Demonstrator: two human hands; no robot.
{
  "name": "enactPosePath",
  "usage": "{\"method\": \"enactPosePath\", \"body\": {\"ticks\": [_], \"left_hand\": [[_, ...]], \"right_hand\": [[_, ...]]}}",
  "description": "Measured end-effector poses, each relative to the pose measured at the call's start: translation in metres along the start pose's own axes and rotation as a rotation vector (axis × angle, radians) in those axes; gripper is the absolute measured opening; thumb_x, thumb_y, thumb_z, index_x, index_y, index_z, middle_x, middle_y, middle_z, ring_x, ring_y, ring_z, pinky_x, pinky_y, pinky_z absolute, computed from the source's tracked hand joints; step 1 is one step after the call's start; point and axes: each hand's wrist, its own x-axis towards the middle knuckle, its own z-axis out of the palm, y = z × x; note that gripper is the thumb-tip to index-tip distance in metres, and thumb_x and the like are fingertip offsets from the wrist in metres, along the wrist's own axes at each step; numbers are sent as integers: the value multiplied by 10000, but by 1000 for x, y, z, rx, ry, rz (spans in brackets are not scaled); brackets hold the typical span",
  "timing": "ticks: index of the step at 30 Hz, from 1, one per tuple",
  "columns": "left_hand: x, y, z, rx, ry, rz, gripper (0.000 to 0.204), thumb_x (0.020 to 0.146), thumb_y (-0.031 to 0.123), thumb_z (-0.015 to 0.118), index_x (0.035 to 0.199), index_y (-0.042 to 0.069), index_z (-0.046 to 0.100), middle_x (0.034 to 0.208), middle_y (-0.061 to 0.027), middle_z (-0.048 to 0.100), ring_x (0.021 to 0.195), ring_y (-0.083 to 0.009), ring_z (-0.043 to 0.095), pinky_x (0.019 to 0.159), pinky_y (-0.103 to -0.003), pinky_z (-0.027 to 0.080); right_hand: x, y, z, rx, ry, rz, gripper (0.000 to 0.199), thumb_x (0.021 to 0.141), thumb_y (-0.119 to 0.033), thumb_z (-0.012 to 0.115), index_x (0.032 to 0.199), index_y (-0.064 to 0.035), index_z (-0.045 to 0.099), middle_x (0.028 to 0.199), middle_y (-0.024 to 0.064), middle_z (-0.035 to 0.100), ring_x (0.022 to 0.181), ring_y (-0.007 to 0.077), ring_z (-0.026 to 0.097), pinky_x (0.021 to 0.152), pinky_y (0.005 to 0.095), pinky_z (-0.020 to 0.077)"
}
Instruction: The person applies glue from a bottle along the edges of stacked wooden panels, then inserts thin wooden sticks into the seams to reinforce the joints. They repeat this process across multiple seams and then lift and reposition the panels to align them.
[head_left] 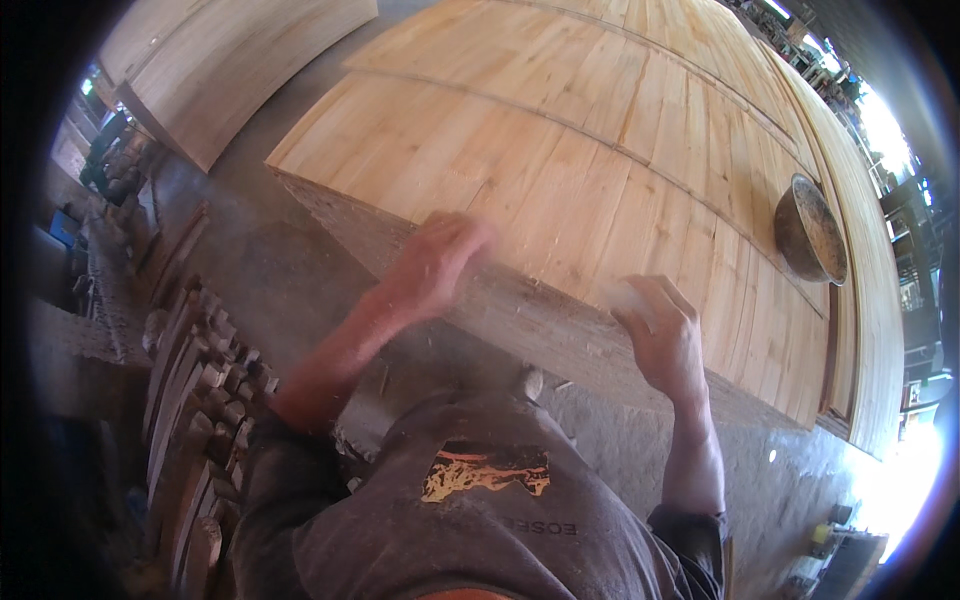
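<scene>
The panel [560,205] slants lengthwise from upper left to lower right, left hand [440,260] and right hand [667,335] finger-curled, hold unclear.

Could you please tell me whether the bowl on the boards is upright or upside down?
Upright: the bowl shows its open mouth and inside, with its base toward the boards.

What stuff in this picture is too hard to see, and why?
All in the head view:
Left hand: motion blur smears it, so whether it grips anything is unclear.
Right hand: blur at its tips hides whether it pinches something small.
Bowl: any contents are too small to make out.
Stack of wooden panels: its far end is cut off by the picture's top edge.
</scene>
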Motion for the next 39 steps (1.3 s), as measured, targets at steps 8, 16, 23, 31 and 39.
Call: {"method": "enactPosePath", "body": {"ticks": [8, 16, 23, 31, 39], "left_hand": [[-21, 7, 20, -24, 65, -23, 225, 921, -35, 716, 1117, 74, 689, 1035, -91, 767, 1166, -318, 769, 1028, -469, 525], [-20, 13, 24, -30, 114, -46, 169, 919, -22, 719, 1054, 72, 682, 994, -94, 751, 1109, -327, 748, 1005, -474, 536], [-17, 13, 27, -43, 186, -2, 163, 935, 2, 732, 1090, 45, 704, 936, -109, 734, 1032, -340, 757, 966, -464, 548], [-17, 18, 26, -57, 145, -73, 172, 918, -53, 723, 937, 79, 615, 1132, -111, 823, 1242, -341, 767, 1061, -476, 553], [-19, 16, 28, -48, 161, -82, 166, 936, -64, 718, 1047, 56, 694, 1161, -132, 817, 1212, -346, 771, 1058, -477, 551]], "right_hand": [[36, 0, 11, -64, -246, -130, 259, 982, -66, 698, 1223, -105, 785, 1115, 171, 742, 998, 421, 748, 872, 491, 616], [52, -2, 18, -107, -299, -200, 238, 950, -97, 734, 1183, -63, 773, 1091, 193, 728, 1000, 441, 739, 888, 513, 602], [65, 1, 18, -161, -340, -94, 229, 949, -128, 739, 1154, -31, 776, 1089, 202, 739, 1007, 443, 745, 893, 518, 605], [86, 14, 18, -228, -282, -41, 241, 966, -158, 750, 1158, -20, 795, 1160, 224, 760, 1059, 458, 743, 937, 541, 595], [114, 50, 24, -264, -274, -8, 265, 964, -167, 757, 1170, -7, 802, 1166, 247, 753, 1078, 481, 729, 973, 545, 584]]}}
